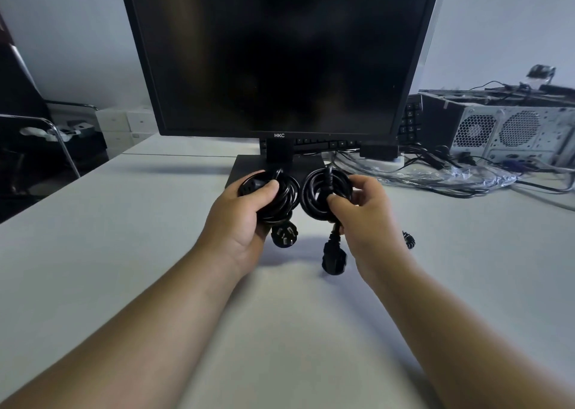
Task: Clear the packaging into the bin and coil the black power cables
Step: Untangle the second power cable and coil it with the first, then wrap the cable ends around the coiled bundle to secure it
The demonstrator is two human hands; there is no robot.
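Two coiled black power cables are held side by side above the white table, just in front of the monitor's stand. My left hand point(241, 218) grips the left coil point(281, 197), thumb on top; its three-pin plug point(284, 236) hangs below. My right hand point(365, 218) pinches the right coil point(317, 195), and its female connector point(334, 257) dangles down toward the table. A small black twist tie point(410, 240) lies on the table to the right of my right hand. No bin is in view.
A black HKC monitor point(280, 53) stands straight ahead on the white table point(93, 253). Clear plastic packaging with loose cables point(435, 176) lies at the right, by a computer case point(510, 131) and a keyboard point(410, 122). A chair point(46, 134) stands at the left.
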